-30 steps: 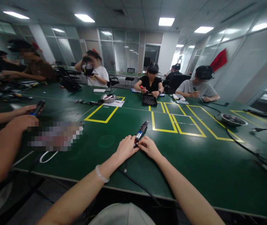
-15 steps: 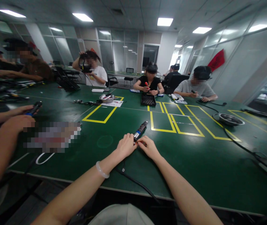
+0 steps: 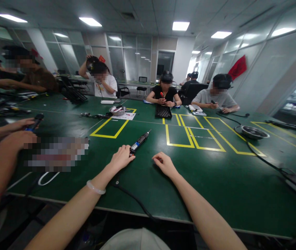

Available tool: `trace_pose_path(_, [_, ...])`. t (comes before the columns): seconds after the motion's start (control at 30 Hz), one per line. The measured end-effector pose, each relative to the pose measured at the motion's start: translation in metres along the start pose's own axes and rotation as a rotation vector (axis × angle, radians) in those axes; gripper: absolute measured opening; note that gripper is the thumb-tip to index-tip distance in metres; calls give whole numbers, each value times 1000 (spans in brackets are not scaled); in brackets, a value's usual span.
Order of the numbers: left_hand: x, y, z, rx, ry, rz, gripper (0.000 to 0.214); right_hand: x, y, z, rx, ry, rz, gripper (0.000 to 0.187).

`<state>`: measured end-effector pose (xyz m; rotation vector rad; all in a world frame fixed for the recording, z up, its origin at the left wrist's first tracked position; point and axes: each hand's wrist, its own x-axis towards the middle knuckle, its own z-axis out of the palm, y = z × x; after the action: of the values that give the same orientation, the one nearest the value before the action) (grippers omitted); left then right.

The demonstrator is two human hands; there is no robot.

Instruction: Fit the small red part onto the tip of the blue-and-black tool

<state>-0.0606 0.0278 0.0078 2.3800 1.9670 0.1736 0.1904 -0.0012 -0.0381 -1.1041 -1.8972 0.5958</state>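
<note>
An electric screwdriver (image 3: 139, 142), black and silver with a blue band, lies slanted in my left hand (image 3: 121, 157). Its thin bit points away from me to the upper right, and my fingers wrap round its rear end. A black cord (image 3: 137, 201) runs over the table near my left wrist towards the front edge. My right hand (image 3: 165, 164) rests over the green table (image 3: 202, 180), apart from the screwdriver. Its fingers are curled together, and whether anything is between them is hidden.
Yellow tape outlines (image 3: 180, 144) mark the tabletop ahead. At left, a co-worker's hands (image 3: 20, 135) hold a similar tool beside a blurred-out object (image 3: 56, 152). A metal bowl (image 3: 255, 132) stands at right near a cable. Across the table, a person works by a black tray (image 3: 163, 112).
My left hand has moved left with the screwdriver, away from my right hand, which stays about where it was. The bit now shows at the tip. Across the table, a person's hand has shifted near the head.
</note>
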Motion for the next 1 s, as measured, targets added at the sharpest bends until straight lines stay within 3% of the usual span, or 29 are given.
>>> trace_pose_path(0.3, [13, -87, -6, 1, -21, -222, 57, 0, 3, 1, 14, 3, 15, 14])
trace_pose_path(0.47, [13, -115, -8, 11, -9, -306, 59, 0, 3, 1, 19, -5, 20, 14])
trace_pose_path(0.6, [8, -115, -9, 85, 77, -290, 54, 0, 4, 2, 17, -7, 17, 14])
trace_pose_path(0.77, [-2, -100, -9, 182, 199, -223, 48, 0, 2, 2, 6, -14, 15, 14])
trace_pose_path(1.0, [-7, -91, -9, 238, 215, -150, 33, 1, 0, 1, 6, -29, 27, 14])
